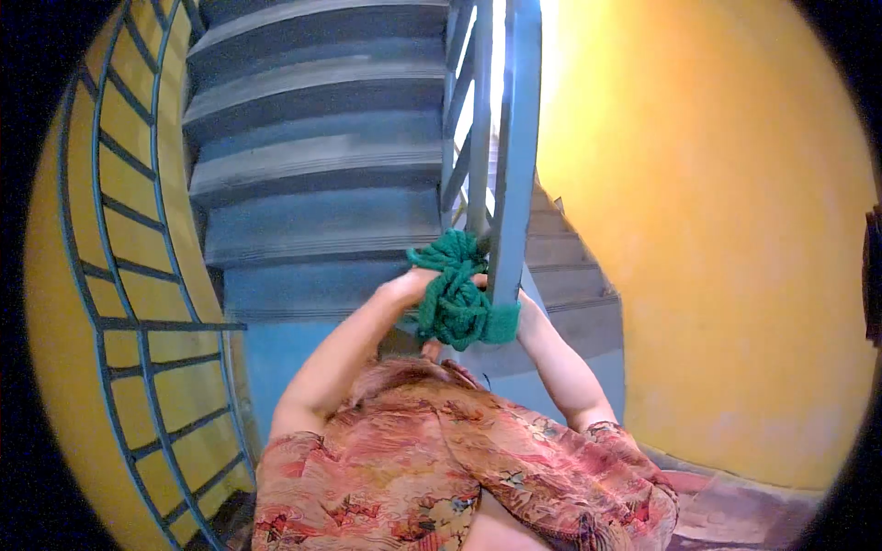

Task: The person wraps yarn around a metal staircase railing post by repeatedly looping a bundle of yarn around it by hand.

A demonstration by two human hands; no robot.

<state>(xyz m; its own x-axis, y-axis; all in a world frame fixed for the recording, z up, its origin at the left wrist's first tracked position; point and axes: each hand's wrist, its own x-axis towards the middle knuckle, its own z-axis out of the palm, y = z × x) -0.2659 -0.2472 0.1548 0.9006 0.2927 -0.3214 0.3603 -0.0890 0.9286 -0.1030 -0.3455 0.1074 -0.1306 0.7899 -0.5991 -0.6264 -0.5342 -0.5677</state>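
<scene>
A thick green knitted scarf [455, 298] is bunched and looped in a knot-like bundle beside the blue railing post [516, 156]. One flat band of it passes across the post near its lower end. My left hand [418, 284] reaches into the bundle from the left and is closed on it, its fingers mostly covered by the green loops. From the right, my right hand [525, 315] comes in against the band and the post; its fingers are hidden behind them. Some fingertips show below the bundle, but whose hand they belong to is unclear.
Blue-grey stairs [312, 165] rise ahead on the left. A metal railing [129, 211] runs along the left yellow wall. To the right stands another yellow wall [726, 239], with more steps [570, 275] beyond the post. A dark object [873, 275] shows at the far right edge.
</scene>
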